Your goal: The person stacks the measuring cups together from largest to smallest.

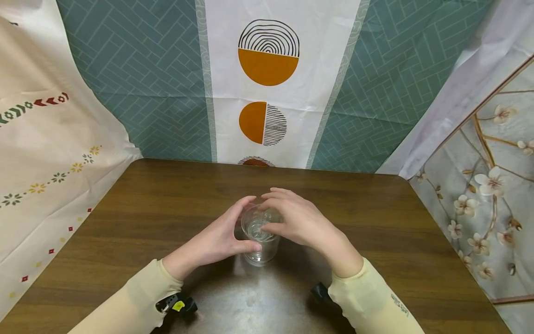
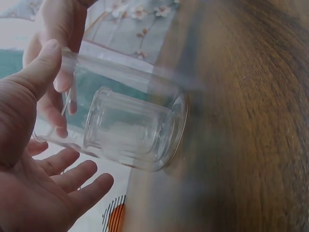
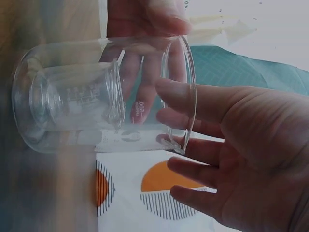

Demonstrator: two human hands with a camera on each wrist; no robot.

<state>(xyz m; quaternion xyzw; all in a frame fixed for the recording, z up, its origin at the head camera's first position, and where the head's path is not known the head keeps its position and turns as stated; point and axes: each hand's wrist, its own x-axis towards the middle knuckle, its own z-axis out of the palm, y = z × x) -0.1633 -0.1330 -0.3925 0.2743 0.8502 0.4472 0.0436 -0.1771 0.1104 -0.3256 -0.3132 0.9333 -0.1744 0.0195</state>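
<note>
A large clear glass beaker (image 1: 271,250) stands upright on the table, with a smaller glass beaker (image 3: 77,96) sitting inside it at the bottom. Several nested outlines show in the glass; I cannot tell if there is more than one inner beaker. My left hand (image 1: 217,236) curves round the large beaker's left side, thumb in front and fingers behind. Over the mouth, my right hand (image 1: 296,218) has its thumb and fingertips at the rim, above the inner beaker and apart from it. Nothing is between the right fingers except perhaps the rim.
The brown wooden table (image 1: 167,195) reaches back to a teal and white patterned cloth (image 1: 162,93). A cream cloth (image 1: 37,185) hangs on the left, a floral one (image 1: 492,222) on the right. Dark straps (image 1: 177,304) sit at both wrists.
</note>
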